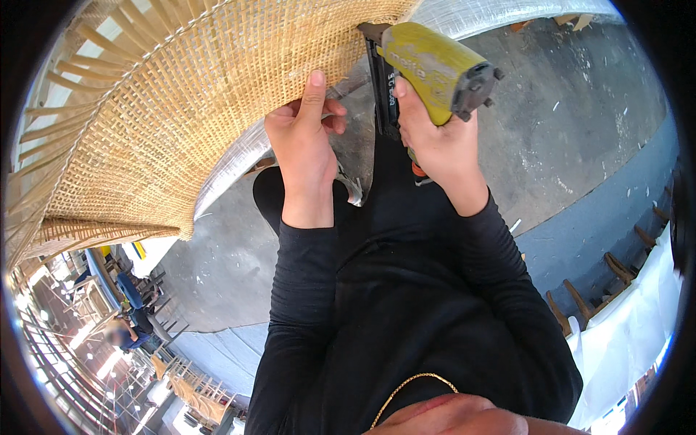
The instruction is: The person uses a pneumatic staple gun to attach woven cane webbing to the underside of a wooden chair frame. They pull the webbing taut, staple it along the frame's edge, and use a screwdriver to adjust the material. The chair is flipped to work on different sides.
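Observation:
A sheet of woven cane webbing [196, 94] drapes over a large curved frame wrapped in clear plastic film [235, 156]. At the near edge of the webbing, my left hand [304, 148] is closed, thumb lying on top and fingers curled below the rim. Wrapped round the handle of a yellow-green pneumatic stapler [431, 61] is my right hand [446, 148]. The stapler's dark nose touches or hovers just over the webbing's edge; I cannot tell which. Its black magazine [384, 98] points down toward my legs.
Loose cane strands [80, 69] fan out along the far left side. Grey concrete floor [565, 123] with scraps lies below. White plastic-wrapped pieces [623, 341] and wooden legs [580, 297] stand at right. Another person [134, 333] is in the left background among furniture frames.

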{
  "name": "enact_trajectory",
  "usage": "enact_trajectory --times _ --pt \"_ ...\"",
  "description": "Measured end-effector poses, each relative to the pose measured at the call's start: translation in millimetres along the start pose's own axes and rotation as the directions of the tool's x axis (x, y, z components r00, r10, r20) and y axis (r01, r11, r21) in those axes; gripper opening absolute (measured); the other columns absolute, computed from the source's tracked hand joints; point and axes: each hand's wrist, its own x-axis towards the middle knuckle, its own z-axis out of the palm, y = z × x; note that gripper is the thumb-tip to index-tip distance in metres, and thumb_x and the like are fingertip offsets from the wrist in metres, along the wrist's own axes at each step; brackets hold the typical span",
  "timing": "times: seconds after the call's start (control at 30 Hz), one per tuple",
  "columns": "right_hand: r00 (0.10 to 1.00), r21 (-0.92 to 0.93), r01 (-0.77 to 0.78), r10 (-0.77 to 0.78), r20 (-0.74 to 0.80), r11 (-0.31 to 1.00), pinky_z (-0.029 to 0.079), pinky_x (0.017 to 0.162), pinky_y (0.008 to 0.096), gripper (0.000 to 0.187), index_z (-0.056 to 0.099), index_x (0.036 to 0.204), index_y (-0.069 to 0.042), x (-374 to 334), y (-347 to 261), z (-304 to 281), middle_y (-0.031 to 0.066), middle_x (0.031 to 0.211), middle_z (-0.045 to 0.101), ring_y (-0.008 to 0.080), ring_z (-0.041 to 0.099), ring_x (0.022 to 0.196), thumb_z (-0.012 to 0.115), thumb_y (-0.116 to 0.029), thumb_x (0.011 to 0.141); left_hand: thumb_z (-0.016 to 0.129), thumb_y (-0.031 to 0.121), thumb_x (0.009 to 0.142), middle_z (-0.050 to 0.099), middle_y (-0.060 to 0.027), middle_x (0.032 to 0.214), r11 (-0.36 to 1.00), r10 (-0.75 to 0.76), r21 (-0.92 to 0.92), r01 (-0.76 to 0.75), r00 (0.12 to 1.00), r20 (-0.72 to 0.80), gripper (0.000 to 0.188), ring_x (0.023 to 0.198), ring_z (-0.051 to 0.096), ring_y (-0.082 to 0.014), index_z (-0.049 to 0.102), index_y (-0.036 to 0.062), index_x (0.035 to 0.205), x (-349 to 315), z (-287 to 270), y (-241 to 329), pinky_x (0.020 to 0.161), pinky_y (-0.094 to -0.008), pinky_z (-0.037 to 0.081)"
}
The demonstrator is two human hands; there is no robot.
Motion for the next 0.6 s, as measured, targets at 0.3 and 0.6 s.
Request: enact_trajectory --times 0.3,0.6 --pt "0.999 0.099 -0.027 0.025 0.021 0.995 0.044 0.055 0.0232 0.015 0.072 0.108 0.003 -4.6 -7.3 -3.6 -0.0027 0.078 0.068 0.0021 0.054 0.062 0.071 -0.01 0.1 0.074 0.009 0.098 0.068 -0.0009 0.101 0.834 0.081 -0.54 -0.114 0.993 -0.086 0.013 0.098 0.065 -0.0152 0.067 0.0101 0.11 -12.0 -30.4 18.0 0.063 -0.0218 0.046" --pt "0.999 0.073 -0.032 0.029 0.034 0.997 0.04 0.049 0.0235 0.022 0.071 0.114 0.003 -9.9 -9.1 -4.5 -0.0024 0.068 0.059 0.004 0.049 0.052 0.068 -0.016 0.104 0.075 0.014 0.099 0.065 -0.0007 0.097 0.997 0.023 -0.073 -0.025 0.999 -0.033 0.02 0.073 0.056 -0.0097 0.065 0.0071 0.115 -9.7 -70.5 15.5 0.053 -0.0207 0.038"
